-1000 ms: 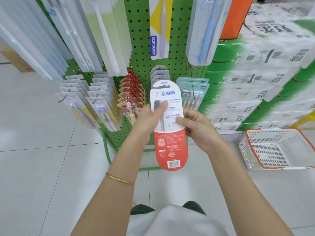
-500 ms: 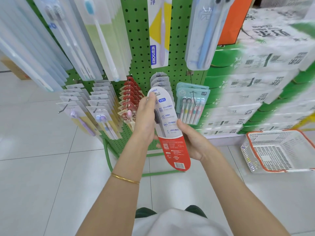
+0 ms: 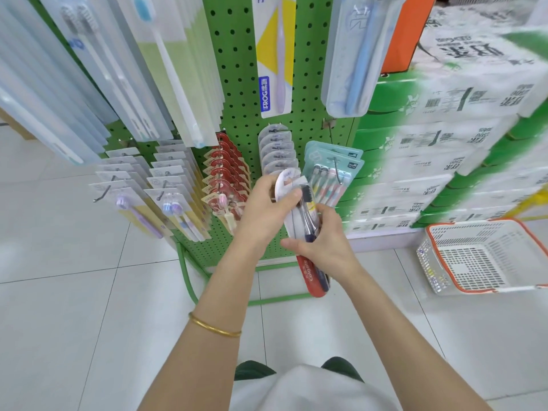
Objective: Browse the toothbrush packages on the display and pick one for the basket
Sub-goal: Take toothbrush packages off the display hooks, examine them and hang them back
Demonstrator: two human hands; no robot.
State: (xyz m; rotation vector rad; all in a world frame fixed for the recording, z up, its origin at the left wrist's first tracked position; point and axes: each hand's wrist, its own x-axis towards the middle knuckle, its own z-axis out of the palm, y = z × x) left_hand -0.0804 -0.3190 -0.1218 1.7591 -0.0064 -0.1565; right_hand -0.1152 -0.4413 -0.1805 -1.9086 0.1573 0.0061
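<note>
I hold a long red-and-white toothbrush package point(image 3: 308, 215) in front of the green pegboard display point(image 3: 237, 84). Its clear front with dark brushes faces me and its red end points down. My left hand point(image 3: 267, 212) pinches the package's upper end, just below the row of matching grey packages point(image 3: 275, 149). My right hand point(image 3: 323, 241) grips its middle from the right side. The white basket with an orange rim point(image 3: 444, 256) sits on the floor at the right, apart from both hands.
Rows of other toothbrush packs hang on hooks: red ones point(image 3: 225, 173), teal multi-packs point(image 3: 332, 170), white-and-yellow ones point(image 3: 166, 191), tall clear packs above. Stacked green-and-white cartons point(image 3: 444, 137) stand right of the display. White tiled floor lies around.
The package has been turned over from its printed back to its clear front. My left hand moved up to its top end and my right hand shifted onto its middle.
</note>
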